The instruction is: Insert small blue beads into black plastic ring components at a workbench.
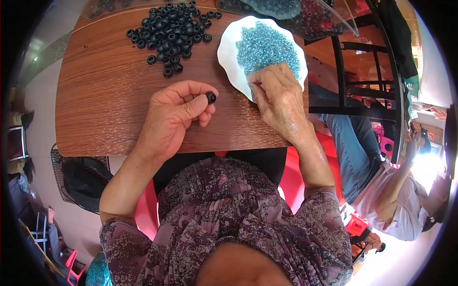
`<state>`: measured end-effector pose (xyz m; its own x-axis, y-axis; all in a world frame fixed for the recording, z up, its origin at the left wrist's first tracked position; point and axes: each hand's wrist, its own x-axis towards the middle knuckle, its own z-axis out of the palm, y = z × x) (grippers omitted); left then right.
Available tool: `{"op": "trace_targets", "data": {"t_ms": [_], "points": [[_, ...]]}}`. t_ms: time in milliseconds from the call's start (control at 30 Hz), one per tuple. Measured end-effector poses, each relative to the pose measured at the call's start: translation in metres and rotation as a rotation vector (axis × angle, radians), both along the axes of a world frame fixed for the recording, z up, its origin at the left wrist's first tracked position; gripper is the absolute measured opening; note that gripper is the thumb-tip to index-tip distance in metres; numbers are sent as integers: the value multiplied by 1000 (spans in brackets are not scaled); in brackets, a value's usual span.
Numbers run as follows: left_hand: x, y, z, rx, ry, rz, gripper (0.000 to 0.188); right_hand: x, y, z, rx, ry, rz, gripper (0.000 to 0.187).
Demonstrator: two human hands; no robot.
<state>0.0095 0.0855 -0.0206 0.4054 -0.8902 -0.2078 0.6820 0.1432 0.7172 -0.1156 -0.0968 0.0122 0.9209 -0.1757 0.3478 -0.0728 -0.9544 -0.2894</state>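
Observation:
My left hand [174, 112] is above the table's near half, pinching a small black round piece with a hole [211, 97] between thumb and forefinger. The hole faces up toward me. Over the near right rim of a white scalloped plate [229, 52], my right hand [281, 97] has its fingers drawn together. Whether anything is between those fingertips is hidden. A heap of tiny clear bluish ring-like pieces [267, 45] covers much of the plate. Beyond my left hand lies a pile of the same black round pieces [171, 31], a few of them loose at its near side.
The wood-grain table [100, 105] has rounded corners. At its far right edge is a clear bag [305, 19] with dark pieces in it. To the right are a black metal frame [367, 90] and a seated person in jeans [350, 152]. A black chair [83, 181] stands at the left.

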Motion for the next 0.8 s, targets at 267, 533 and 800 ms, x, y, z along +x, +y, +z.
{"op": "trace_targets", "data": {"t_ms": [267, 533, 800], "points": [[-1, 0, 0, 11, 1, 8, 18, 0, 0, 0, 40, 6, 21, 15], [-1, 0, 1, 25, 3, 13, 19, -1, 2, -1, 175, -25, -16, 13], [-2, -1, 2, 26, -21, 20, 19, 1, 1, -1, 170, -31, 18, 12]]}}
